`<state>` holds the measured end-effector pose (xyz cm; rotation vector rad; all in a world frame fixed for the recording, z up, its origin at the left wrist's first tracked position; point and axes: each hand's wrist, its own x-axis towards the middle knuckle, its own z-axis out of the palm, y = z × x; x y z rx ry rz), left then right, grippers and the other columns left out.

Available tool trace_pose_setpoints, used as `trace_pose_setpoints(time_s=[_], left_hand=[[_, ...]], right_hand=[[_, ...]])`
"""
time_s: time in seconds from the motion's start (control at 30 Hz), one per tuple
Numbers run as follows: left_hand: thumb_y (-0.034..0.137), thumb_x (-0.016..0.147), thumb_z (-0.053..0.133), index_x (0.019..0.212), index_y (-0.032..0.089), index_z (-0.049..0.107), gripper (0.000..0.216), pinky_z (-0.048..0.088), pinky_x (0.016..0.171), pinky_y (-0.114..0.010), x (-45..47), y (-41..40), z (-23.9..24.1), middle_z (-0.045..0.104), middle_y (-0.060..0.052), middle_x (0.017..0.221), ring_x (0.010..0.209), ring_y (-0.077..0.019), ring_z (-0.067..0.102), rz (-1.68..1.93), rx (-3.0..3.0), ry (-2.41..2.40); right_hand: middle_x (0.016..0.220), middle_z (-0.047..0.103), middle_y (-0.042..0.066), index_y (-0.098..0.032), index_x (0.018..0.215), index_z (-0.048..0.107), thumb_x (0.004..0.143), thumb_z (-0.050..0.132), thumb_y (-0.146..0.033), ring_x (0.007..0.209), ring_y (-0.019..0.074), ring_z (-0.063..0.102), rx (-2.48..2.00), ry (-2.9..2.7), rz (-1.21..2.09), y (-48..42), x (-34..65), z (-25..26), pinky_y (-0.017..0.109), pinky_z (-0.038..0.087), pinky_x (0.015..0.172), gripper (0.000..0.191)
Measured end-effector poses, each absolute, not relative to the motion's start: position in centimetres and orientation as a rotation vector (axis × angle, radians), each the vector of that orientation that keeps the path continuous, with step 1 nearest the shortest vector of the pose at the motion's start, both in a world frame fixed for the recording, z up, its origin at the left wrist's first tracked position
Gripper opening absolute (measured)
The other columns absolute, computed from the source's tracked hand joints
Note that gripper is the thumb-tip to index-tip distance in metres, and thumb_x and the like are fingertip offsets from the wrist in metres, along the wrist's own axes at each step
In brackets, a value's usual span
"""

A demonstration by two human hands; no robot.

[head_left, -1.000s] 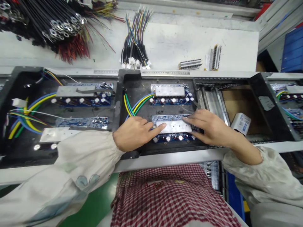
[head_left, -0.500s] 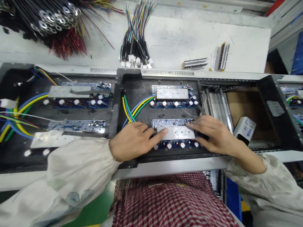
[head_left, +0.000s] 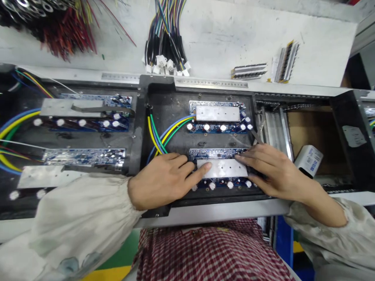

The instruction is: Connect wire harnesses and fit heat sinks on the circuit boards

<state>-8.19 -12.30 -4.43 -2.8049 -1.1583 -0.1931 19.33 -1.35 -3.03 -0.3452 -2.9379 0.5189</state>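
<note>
A blue circuit board (head_left: 216, 153) with a flat silver metal plate (head_left: 225, 168) on it lies in the near part of a black tray (head_left: 172, 91). My left hand (head_left: 164, 181) is closed at the board's left end, its thumb pressing on the plate and its other fingers curled by the edge. At the right end, my right hand (head_left: 272, 169) pinches, index fingertip on the plate and thumb by its lower corner. A dark strip (head_left: 256, 136) sticks up beside the right fingers; its lower part is hidden. Round capacitors (head_left: 230, 185) line the board's near side.
Behind it sits a second board with a silver plate (head_left: 218, 113). Blue, yellow and green wires (head_left: 172, 134) run left of the boards. Another tray with plated boards (head_left: 73, 108) is at left. A white box (head_left: 310, 160) lies at right. Connector cables (head_left: 166, 43) rest on the bench.
The camera view has shifted and come slightly closer. Both hands keep their places at the two ends of the plate, with hardly any visible finger movement.
</note>
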Motion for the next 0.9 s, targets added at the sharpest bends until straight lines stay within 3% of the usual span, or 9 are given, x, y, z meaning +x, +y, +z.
trace_pose_setpoints(time_s=[0.23,0.53,0.7,0.9], left_hand=[[0.007,0.09,0.036,0.125,0.01,0.045,0.037,0.043,0.062,-0.028,-8.2,-12.0,-4.6,0.063,-0.001,0.075,0.067,-0.0136,0.054,-0.147,-2.873,-1.128],[0.01,0.088,0.036,0.127,0.014,0.047,0.041,0.039,0.057,-0.027,-8.2,-12.1,-5.0,0.065,-0.002,0.079,0.071,-0.0135,0.057,-0.12,-2.91,-1.22],[0.004,0.078,0.043,0.13,0.018,0.046,0.054,0.04,0.062,-0.024,-8.2,-12.1,-4.8,0.067,0.0,0.082,0.078,-0.0118,0.059,-0.045,-2.96,-1.303],[0.005,0.08,0.041,0.13,0.021,0.048,0.052,0.037,0.058,-0.026,-8.3,-12.1,-4.9,0.066,0.001,0.078,0.075,-0.0121,0.058,-0.07,-2.899,-1.241]], right_hand=[[0.107,0.059,0.016,-0.006,0.124,0.052,0.086,0.053,-0.03,0.1,0.0271,0.051,-0.369,-3.046,0.497,-1.9,18.1,-2.0,0.045,0.046,0.088,0.045],[0.085,0.06,0.015,0.002,0.117,0.055,0.085,0.045,-0.019,0.077,0.0247,0.05,-0.192,-3.055,0.229,-2.5,16.8,-3.2,0.039,0.046,0.072,0.039],[0.084,0.061,0.015,0.002,0.114,0.057,0.085,0.043,-0.017,0.076,0.0234,0.049,-0.139,-3.053,0.152,-2.5,17.0,-3.3,0.037,0.044,0.073,0.037],[0.088,0.064,0.014,-0.002,0.116,0.058,0.086,0.045,-0.018,0.081,0.0233,0.051,-0.25,-3.028,0.016,-3.4,17.0,-3.5,0.035,0.042,0.072,0.036]])
